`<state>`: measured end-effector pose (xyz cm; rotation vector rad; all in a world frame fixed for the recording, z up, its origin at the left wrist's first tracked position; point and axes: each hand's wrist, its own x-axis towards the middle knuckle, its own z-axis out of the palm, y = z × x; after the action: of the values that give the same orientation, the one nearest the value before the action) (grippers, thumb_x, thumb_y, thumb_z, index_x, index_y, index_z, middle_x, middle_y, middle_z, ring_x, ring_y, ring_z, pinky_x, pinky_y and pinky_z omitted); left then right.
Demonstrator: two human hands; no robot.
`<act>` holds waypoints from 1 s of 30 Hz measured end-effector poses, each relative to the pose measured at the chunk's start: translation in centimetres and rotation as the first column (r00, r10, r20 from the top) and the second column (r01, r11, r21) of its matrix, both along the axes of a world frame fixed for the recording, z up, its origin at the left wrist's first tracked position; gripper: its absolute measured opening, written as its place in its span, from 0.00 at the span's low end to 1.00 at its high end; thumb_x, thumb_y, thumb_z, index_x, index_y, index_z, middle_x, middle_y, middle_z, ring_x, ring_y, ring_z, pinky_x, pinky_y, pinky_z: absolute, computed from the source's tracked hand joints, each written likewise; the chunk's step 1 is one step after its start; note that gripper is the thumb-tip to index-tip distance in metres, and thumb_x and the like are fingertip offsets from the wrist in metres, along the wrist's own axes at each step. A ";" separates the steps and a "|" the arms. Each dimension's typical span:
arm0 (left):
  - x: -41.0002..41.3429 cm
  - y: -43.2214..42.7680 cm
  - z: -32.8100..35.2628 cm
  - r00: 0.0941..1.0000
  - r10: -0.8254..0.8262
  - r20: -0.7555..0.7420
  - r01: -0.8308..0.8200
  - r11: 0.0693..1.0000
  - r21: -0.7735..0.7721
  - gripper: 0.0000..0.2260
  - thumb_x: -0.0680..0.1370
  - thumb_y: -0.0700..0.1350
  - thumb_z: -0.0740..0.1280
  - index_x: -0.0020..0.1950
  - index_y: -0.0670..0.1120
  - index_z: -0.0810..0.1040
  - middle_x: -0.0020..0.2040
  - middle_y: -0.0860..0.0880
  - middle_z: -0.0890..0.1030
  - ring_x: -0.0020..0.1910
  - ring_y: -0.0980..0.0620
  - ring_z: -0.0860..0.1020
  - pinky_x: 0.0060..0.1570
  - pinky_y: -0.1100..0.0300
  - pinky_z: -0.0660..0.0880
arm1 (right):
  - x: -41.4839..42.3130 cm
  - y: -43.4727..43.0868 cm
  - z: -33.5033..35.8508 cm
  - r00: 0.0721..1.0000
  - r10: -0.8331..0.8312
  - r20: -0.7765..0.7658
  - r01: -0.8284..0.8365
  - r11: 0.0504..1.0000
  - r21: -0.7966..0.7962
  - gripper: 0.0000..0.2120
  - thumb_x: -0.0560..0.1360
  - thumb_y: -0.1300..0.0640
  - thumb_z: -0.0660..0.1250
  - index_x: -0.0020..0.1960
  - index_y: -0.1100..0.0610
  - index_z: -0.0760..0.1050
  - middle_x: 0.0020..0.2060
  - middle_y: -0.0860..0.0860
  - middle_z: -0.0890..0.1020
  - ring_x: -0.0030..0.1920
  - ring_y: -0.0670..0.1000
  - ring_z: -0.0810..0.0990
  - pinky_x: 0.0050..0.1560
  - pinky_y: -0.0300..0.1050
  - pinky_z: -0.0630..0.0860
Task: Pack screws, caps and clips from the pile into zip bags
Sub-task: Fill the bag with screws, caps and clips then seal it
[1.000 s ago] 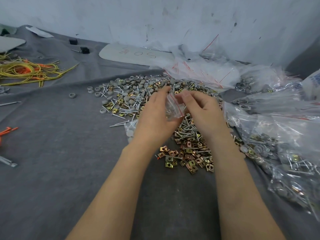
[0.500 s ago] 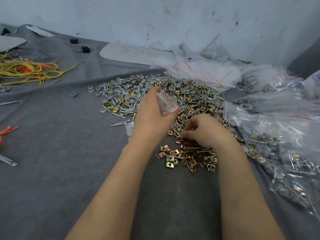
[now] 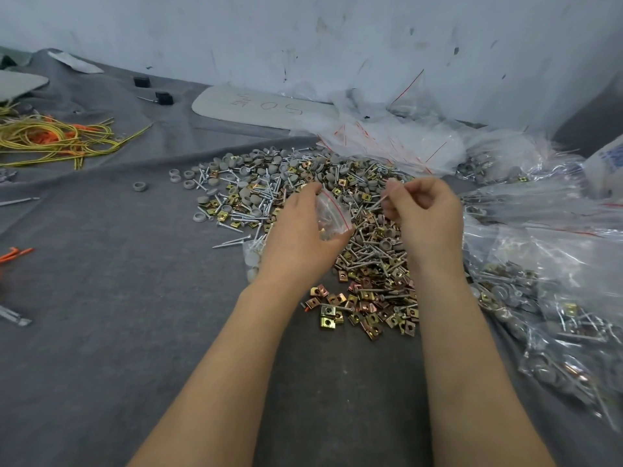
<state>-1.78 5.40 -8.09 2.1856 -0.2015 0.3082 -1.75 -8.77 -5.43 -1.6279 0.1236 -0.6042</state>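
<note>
A grey cloth covers the desk that stands against a scuffed white wall, and the pile of screws, caps and clips lies in the middle of it, in front of me. My left grip is closed around a small zip bag with a red line at its mouth and holds it up over the pile, about where it was half a second ago. The change is on the other side: my right grip, which was then low in the near part of the pile among the brass clips, has come up and now stands just right of the bag, at the height of its mouth. Its fingertips are pinched on what looks like a thin screw, pointing toward the bag; I cannot tell if there is more than one. I judge that the picking is done and the dropping into the bag comes next, so the mouth must stay open. Some pieces seem to lie already in the bottom of the bag. Filled bags are heaped at the right.
</note>
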 end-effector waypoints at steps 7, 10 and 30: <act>0.0 -0.2 0.2 0.999 -0.017 0.040 0.016 1.000 0.010 0.34 0.72 0.50 0.73 0.74 0.48 0.62 0.69 0.49 0.70 0.65 0.49 0.71 0.62 0.57 0.69 | -0.2 2.1 -0.2 0.980 0.192 -0.053 -0.199 0.931 -0.306 0.09 0.77 0.52 0.66 0.38 0.48 0.78 0.35 0.44 0.82 0.38 0.40 0.79 0.43 0.37 0.75; 0.0 0.0 0.3 0.998 0.014 0.053 -0.013 1.000 -0.028 0.33 0.73 0.50 0.73 0.74 0.49 0.62 0.69 0.50 0.70 0.65 0.52 0.70 0.56 0.64 0.62 | -0.5 0.4 0.3 0.994 0.076 -0.084 -0.105 0.891 -0.441 0.08 0.77 0.49 0.66 0.40 0.46 0.78 0.36 0.41 0.80 0.37 0.36 0.76 0.39 0.37 0.72; -0.2 -0.2 0.2 0.997 -0.002 0.082 0.000 1.000 0.031 0.34 0.73 0.49 0.72 0.75 0.49 0.61 0.70 0.50 0.68 0.66 0.51 0.68 0.55 0.65 0.60 | -0.3 0.8 0.3 0.994 0.073 -0.079 -0.090 0.968 -0.236 0.06 0.75 0.58 0.69 0.43 0.49 0.74 0.39 0.46 0.81 0.38 0.43 0.78 0.43 0.39 0.74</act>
<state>-2.01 5.15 -7.94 2.2057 -0.2547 0.3967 -2.09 -8.00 -5.10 -1.8795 0.0350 -0.5136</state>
